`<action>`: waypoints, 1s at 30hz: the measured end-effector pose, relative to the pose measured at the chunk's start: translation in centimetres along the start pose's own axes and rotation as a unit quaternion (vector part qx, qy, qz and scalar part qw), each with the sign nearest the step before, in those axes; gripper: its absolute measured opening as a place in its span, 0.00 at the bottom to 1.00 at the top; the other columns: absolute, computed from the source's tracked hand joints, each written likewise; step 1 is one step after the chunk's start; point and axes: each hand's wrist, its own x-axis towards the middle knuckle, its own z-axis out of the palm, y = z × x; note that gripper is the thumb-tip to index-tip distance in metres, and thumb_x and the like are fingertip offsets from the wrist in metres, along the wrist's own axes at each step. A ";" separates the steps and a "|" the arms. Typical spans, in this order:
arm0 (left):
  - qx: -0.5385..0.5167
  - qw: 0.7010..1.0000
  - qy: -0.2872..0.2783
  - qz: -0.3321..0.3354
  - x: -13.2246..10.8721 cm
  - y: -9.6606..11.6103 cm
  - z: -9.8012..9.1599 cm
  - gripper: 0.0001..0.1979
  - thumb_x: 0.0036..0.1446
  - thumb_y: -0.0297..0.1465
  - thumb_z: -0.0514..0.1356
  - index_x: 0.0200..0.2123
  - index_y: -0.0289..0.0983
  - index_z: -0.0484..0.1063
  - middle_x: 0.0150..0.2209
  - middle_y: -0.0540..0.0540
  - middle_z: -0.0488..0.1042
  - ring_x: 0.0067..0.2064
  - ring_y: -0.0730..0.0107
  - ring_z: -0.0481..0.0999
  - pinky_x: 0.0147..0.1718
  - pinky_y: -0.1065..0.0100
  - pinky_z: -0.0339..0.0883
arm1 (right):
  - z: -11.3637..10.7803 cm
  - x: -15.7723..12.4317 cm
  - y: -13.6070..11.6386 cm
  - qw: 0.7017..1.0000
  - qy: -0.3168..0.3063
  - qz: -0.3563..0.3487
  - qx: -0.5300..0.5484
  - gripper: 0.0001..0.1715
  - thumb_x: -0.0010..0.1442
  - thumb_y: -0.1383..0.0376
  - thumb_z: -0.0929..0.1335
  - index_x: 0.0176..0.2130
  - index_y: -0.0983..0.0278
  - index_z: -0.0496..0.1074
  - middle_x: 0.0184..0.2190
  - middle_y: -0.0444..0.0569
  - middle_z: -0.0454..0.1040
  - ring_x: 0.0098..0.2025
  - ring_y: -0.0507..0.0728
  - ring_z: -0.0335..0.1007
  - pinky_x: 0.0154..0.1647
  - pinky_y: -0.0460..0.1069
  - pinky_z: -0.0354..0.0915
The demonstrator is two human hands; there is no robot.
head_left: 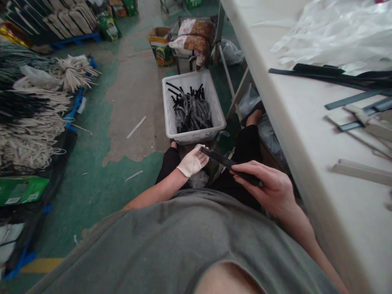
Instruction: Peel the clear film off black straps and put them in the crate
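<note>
A flat black strip (218, 157) slants across in front of my lap. My left hand (193, 162), in a pale glove, is turned palm up and pinches the strip's far end at its fingertips. Bare and closed, my right hand (271, 183) grips the near end between thumb and fingers. Just beyond my hands, a white plastic bin (196, 136) stands on the floor. Inside it lies a heap of black and grey strips (192, 108), some with ends sticking up.
To my right runs a white table (312, 134) bearing clear plastic bags (339, 36) and dark strips (318, 77). At left, bundles of pale cords (33, 134) lie on a blue pallet (78, 108). A cushioned stool (194, 36) and a cardboard box (161, 47) stand behind the bin.
</note>
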 end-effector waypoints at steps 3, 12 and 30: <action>0.003 1.000 -0.004 -0.017 -0.3 -0.4 0.3 0.08 0.63 0.31 0.58 0.33 0.36 0.75 0.35 0.47 0.79 0.37 0.71 0.79 0.43 0.68 0.69 | 0.2 -0.3 -0.6 0.992 0.065 -0.025 -0.101 0.11 0.63 0.66 0.68 0.46 0.56 0.77 0.37 0.49 0.76 0.35 0.53 0.74 0.35 0.47 0.72; 0.046 0.997 -0.029 -0.046 -0.6 -1.2 0.5 0.08 0.62 0.31 0.58 0.36 0.35 0.76 0.35 0.45 0.80 0.38 0.68 0.80 0.42 0.66 0.72 | -3.2 -1.9 -5.2 0.977 -0.036 -0.120 -0.173 0.18 0.67 0.68 0.62 0.50 0.50 0.74 0.48 0.44 0.78 0.50 0.56 0.74 0.51 0.51 0.71; 0.192 0.979 -0.059 0.023 -2.4 -2.0 1.3 0.08 0.59 0.32 0.62 0.37 0.32 0.76 0.32 0.43 0.79 0.31 0.69 0.79 0.37 0.68 0.72 | 2.1 0.8 6.6 0.918 -0.040 0.202 0.339 0.45 0.59 0.32 0.52 0.45 0.60 0.77 0.52 0.55 0.75 0.51 0.63 0.72 0.47 0.56 0.70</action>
